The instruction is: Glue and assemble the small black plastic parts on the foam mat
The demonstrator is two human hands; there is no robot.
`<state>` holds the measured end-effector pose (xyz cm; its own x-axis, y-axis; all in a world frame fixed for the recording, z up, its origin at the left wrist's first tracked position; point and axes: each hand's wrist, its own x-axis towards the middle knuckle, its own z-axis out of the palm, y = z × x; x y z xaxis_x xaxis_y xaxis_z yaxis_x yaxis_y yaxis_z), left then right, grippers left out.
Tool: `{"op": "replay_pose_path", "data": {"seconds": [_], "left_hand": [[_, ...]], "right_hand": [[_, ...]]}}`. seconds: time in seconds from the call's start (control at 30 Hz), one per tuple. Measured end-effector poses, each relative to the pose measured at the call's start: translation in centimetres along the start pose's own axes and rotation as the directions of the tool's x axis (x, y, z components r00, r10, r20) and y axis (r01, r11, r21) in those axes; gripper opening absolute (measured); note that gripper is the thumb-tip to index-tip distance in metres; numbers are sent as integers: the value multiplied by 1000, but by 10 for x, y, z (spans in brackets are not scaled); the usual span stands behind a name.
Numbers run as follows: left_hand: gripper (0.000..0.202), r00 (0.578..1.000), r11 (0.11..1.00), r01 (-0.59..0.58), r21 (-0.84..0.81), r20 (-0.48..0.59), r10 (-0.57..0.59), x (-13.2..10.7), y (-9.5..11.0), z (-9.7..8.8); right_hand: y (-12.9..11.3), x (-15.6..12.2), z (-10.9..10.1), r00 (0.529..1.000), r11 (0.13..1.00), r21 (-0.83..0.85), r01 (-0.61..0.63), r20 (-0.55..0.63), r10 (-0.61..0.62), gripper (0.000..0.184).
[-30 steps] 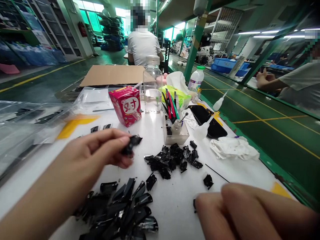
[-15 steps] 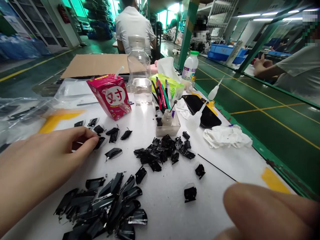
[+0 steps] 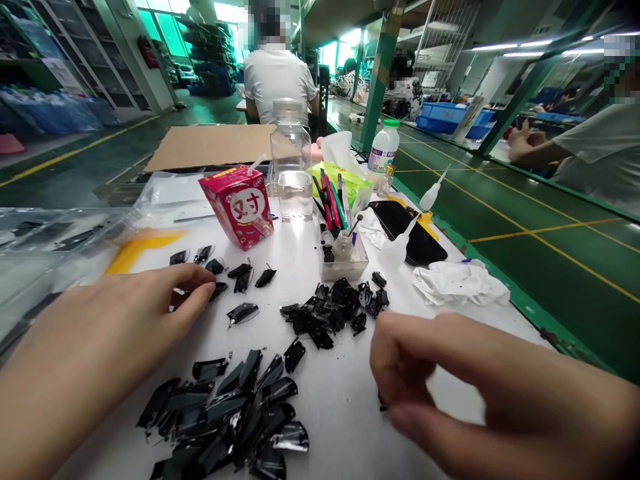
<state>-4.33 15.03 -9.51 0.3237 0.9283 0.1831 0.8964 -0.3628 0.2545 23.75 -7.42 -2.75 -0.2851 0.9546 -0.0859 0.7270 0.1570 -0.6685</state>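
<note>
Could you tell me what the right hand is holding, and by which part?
The right hand seems to pinch a small black piece; which part cannot be told.

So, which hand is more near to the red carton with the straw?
Left. The left hand is in front of the red carton, its fingers not touching it. The right hand is much farther away, to the right of the black pieces.
</note>
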Motion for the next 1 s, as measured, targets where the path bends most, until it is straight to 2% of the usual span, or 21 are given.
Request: {"op": "replay_pose_path", "data": {"seconds": [0.07,0.17,0.3,0.4,0.43,0.5,0.53,0.57,0.63,0.7,0.8,0.9,1.0], "left_hand": [[48,995,981,50,186,-96,-32,-1,9,-2],[45,996,953,71,296,-77,-50,-4,25,-8],[37,998,947,60,316,-37,-51,-13,54,-22],[37,997,973,-73,218,40,66,-32,80,-33],[38,977,981,-178,74,134,167,-39,88,-36],[31,890,931,-314,-185,285,357,-55,101,-38],[27,831,895,-358,-265,347,435,-62,106,-38],[24,780,858,-399,-323,373,503,-68,108,-36],[27,748,822,-457,-339,354,562,-75,109,-32],[28,775,838,-468,-281,326,542,-77,107,-27],[21,818,884,-419,-209,336,467,-77,105,-20],[15,820,901,-395,-181,372,435,-77,106,-15],[18,821,909,-376,-179,390,417,-78,109,-12]], "right_hand": [[16,1,-4,998,986,-166,-21,47,29,16],[29,-1,-1,994,913,-408,26,105,19,30],[32,-2,12,985,828,-543,138,163,-57,40],[34,-1,17,979,824,-536,184,173,-106,39],[35,-1,18,977,822,-535,195,178,-116,39],[37,0,19,975,818,-537,208,180,-130,39],[37,2,19,977,823,-531,201,174,-126,39],[36,3,19,978,835,-516,191,172,-118,40],[35,7,21,983,864,-477,158,156,-93,35],[35,12,23,988,888,-441,133,130,-83,26],[36,17,27,992,901,-421,103,111,-62,17],[37,18,27,989,910,-409,74,148,-13,18],[36,17,24,986,922,-385,31,163,35,17]]}}
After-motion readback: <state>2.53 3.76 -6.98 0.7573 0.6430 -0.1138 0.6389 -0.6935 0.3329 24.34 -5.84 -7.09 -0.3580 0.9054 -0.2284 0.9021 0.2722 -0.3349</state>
